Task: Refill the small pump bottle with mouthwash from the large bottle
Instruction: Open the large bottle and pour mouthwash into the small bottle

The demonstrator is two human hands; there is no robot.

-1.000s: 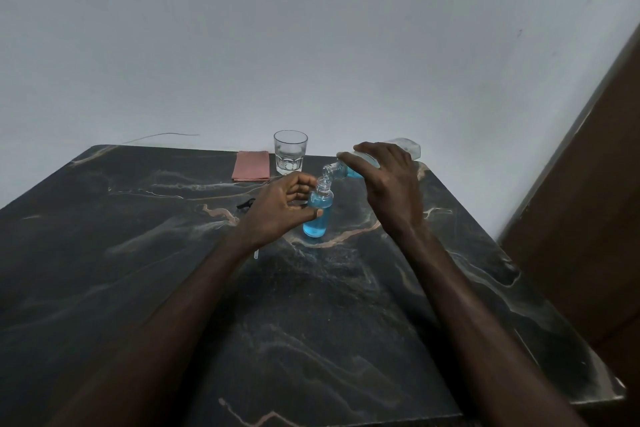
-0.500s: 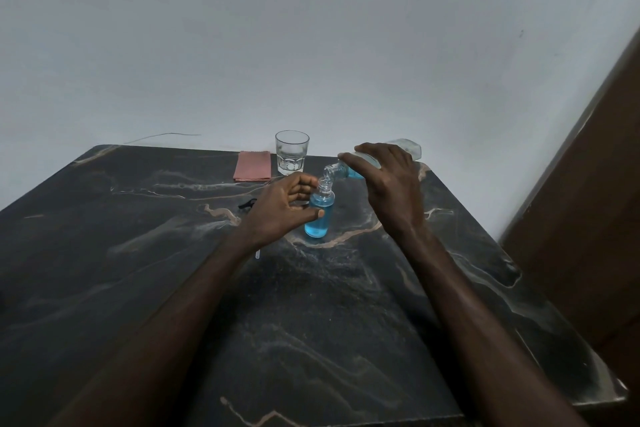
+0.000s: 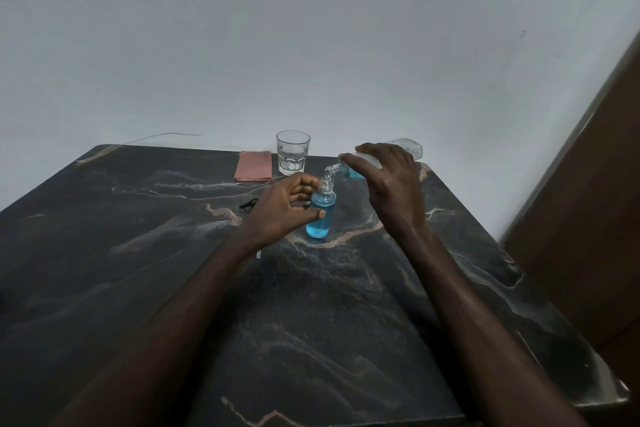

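Note:
The small clear bottle (image 3: pixel 320 215) stands upright on the dark marble table (image 3: pixel 138 253), its top open and blue mouthwash filling most of it. My left hand (image 3: pixel 284 208) grips its left side, thumb across the front. My right hand (image 3: pixel 391 187) holds the large clear bottle (image 3: pixel 408 147) tipped nearly flat, its open mouth just above the small bottle's neck; a little blue liquid shows near its neck. A black pump part (image 3: pixel 248 203) with its clear tube lies on the table, mostly hidden behind my left wrist.
A drinking glass (image 3: pixel 292 152) with some water stands at the table's far edge, a folded pink cloth (image 3: pixel 253 166) to its left. A grey wall rises behind the table. A brown wooden panel (image 3: pixel 588 218) runs along the right side.
Both hands and both bottles hold almost the same pose. The blue level in the small bottle looks slightly higher.

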